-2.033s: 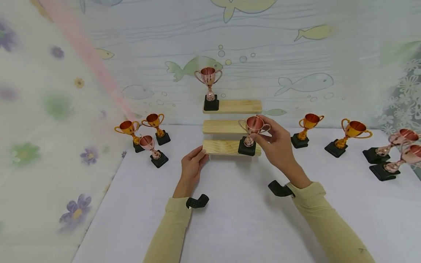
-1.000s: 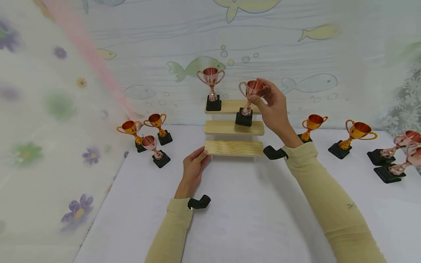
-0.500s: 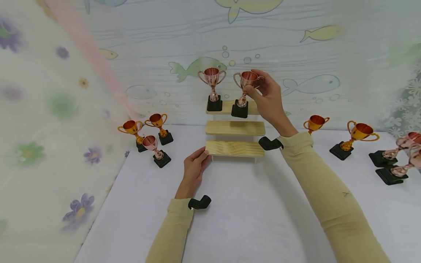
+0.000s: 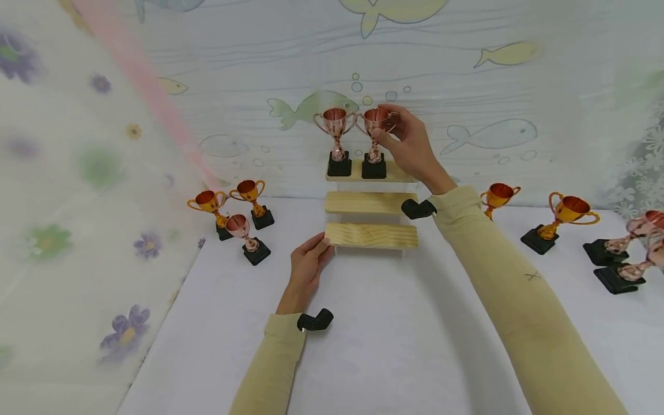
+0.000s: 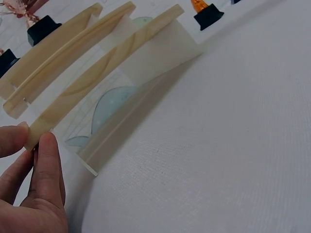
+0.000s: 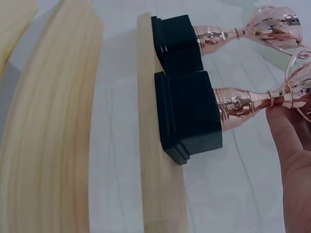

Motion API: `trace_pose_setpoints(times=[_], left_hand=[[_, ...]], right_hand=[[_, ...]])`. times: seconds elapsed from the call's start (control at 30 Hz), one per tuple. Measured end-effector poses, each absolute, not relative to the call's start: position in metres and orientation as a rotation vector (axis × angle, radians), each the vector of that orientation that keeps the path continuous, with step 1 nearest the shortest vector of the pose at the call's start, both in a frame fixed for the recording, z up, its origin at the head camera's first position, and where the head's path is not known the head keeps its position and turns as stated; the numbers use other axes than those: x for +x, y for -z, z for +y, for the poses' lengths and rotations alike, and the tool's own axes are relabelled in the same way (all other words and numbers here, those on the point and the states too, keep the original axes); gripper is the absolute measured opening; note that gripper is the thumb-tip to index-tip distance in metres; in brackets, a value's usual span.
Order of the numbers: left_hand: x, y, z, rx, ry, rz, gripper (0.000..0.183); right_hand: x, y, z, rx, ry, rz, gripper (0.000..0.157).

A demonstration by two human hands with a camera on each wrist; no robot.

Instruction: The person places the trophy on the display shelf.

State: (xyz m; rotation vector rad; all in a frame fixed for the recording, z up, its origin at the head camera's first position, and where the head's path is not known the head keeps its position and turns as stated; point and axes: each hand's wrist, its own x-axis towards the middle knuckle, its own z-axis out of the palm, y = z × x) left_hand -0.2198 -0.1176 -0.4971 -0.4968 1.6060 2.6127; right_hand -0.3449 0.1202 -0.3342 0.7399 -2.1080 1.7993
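Observation:
A three-step wooden display stand (image 4: 371, 235) stands at the middle back. My left hand (image 4: 306, 265) pinches the left end of its lowest step, thumb on top and fingers beneath, as the left wrist view shows. On the top step, my right hand (image 4: 410, 141) grips the cup of a rose-gold trophy (image 4: 374, 151) by its right side. That trophy's black base (image 6: 189, 114) is at the top step in the right wrist view. Just left of it stands another rose-gold trophy (image 4: 337, 138), their handles close together.
At the left stand two gold trophies, one front (image 4: 207, 203) and one behind (image 4: 249, 193), with a small rose-gold trophy (image 4: 244, 230). At the right are gold trophies (image 4: 565, 210) and two rose-gold ones (image 4: 622, 271). A fish-patterned curtain (image 4: 290, 52) hangs behind the white table (image 4: 373, 334).
My right hand has carried the rose-gold trophy up from in front of the lowest step to the top step, then left beside the other trophy. The left hand has stayed on the stand.

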Motion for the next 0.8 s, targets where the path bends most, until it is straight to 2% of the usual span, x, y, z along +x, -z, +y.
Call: trace_pose_setpoints(times=[0.43,0.8], left_hand=[[-0.219,0.497,-0.118,-0.447,-2.617,1.613,0.038],[-0.219,0.498,-0.117,-0.476,-2.607,1.627,0.037]], right_hand=[[-0.349,0.335,0.120,0.716,-1.807,-2.168,0.050],[-0.333,0.346,0.140,0.608,-1.826,-2.000,0.054]])
